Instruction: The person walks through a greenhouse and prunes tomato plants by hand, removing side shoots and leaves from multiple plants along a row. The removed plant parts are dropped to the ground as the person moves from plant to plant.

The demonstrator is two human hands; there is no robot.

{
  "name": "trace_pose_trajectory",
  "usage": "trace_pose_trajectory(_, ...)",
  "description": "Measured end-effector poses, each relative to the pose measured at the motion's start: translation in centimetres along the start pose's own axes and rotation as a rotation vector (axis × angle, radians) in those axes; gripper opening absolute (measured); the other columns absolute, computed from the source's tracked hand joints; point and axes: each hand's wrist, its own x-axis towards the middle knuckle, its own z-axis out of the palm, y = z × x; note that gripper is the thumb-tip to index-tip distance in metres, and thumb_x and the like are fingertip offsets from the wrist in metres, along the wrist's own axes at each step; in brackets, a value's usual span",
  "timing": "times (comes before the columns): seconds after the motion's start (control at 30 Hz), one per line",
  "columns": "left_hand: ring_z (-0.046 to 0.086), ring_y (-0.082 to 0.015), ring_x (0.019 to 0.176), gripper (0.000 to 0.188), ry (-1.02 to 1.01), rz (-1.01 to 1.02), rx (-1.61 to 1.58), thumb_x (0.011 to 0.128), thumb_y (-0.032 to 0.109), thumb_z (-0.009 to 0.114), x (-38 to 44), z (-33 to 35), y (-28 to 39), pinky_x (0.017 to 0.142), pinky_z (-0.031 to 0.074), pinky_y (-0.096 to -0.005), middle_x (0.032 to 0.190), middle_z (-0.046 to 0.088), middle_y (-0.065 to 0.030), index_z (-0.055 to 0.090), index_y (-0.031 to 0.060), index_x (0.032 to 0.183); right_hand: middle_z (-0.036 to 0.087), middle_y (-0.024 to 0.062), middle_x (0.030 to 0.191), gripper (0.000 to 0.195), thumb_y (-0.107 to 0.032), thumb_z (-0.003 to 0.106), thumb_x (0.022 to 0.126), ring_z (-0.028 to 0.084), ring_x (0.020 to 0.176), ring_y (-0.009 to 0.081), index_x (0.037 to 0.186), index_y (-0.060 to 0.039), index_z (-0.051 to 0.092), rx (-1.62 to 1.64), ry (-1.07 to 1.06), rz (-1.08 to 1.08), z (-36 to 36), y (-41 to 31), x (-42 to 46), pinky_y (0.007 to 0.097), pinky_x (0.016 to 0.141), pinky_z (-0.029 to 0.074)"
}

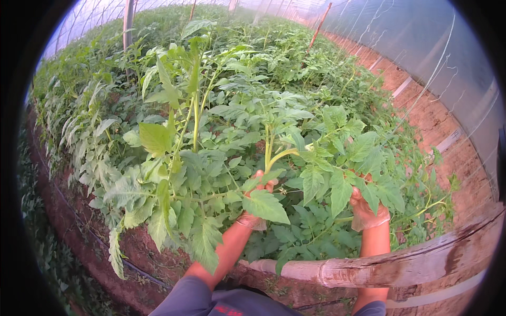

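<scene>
My left hand, in a thin clear plastic glove, is closed around the stem of a tomato plant. Just above that hand the stem forks, and a pale, thick side shoot bends to the right. My right hand, also gloved, is raised among the leaves of this shoot. Foliage covers most of its fingers, so its hold on the shoot cannot be made out. Broad tomato leaves hang partly over my left hand.
A wooden pole runs crosswise in front of me, and my right arm passes behind it. Dense tomato plants stretch away under plastic sheeting. Strings hang on the right. A taller stem rises left; a dark hose lies on the soil.
</scene>
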Motion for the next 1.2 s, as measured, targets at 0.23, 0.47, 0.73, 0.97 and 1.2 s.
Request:
trace_pose_trajectory(0.23, 0.055, -0.0106, 0.068, 0.026, -0.107, -0.055, -0.372, 0.104, 0.036, 0.064, 0.2, 1.5, 0.4, 0.053, 0.044, -0.0269, 0.082, 0.062, -0.0022, 0.066, 0.0103, 0.109, 0.07, 0.0084, 0.095, 0.081, -0.016, 0.087, 0.078, 0.058, 0.063, 0.0115, 0.15, -0.0091, 0.049, -0.145, -0.454, 0.092, 4.6, -1.4, -0.4, 0.0236, 0.055, 0.047)
trace_pose_trajectory(0.47, 0.058, -0.0097, 0.075, 0.039, -0.037, 0.099, 0.443, 0.104, 0.043, 0.063, -3.6, 3.3, 2.2, 0.068, 0.049, -0.026, 0.09, 0.065, -0.0008, 0.065, 0.0046, 0.11, 0.068, 0.0031, 0.093, 0.065, -0.017, 0.078, 0.089, 0.052, 0.063, 0.0057, 0.147, -0.0068, 0.052, 0.037, -0.182, -0.292, 2.9, -4.5, 3.3, 0.0183, 0.055, 0.043)
trace_pose_trajectory(0.73, 0.064, -0.012, 0.086, 0.046, -0.266, -0.349, 0.369, 0.106, 0.029, 0.061, -5.9, 3.3, -0.8, 0.073, 0.052, -0.0267, 0.103, 0.069, -0.0065, 0.058, -0.0017, 0.14, 0.066, -0.0039, 0.095, 0.051, -0.027, 0.068, 0.101, 0.054, 0.071, 0.0011, 0.141, 0.0031, 0.057, -0.168, -0.466, -0.309, 5.4, -14.8, 6.9, 0.0166, 0.063, 0.041)
trace_pose_trajectory(0.97, 0.044, -0.0031, 0.069, 0.036, -0.045, -0.247, 0.567, 0.103, 0.027, 0.067, -7.2, 6.7, -1.4, 0.059, 0.035, -0.0235, 0.081, 0.056, 0.0105, 0.07, 0.0045, 0.131, 0.072, -0.0018, 0.095, 0.038, -0.029, 0.063, 0.103, 0.061, 0.077, 0.0037, 0.13, -0.0023, 0.069, -0.575, -0.432, -0.465, 11.4, -17.2, 4.3, 0.0197, 0.071, 0.046)
trace_pose_trajectory(1.2, 0.051, -0.0076, 0.056, 0.023, 0.194, 0.076, 0.6, 0.105, 0.027, 0.061, -0.9, 9.6, 0.2, 0.05, 0.037, -0.0242, 0.072, 0.063, -0.0007, 0.069, 0.0069, 0.113, 0.069, 0.0049, 0.092, 0.042, -0.033, 0.064, 0.101, 0.066, 0.079, 0.0142, 0.126, 0.0016, 0.067, -0.47, -0.468, -0.384, 13.3, -13.4, -0.7, 0.025, 0.069, 0.049)
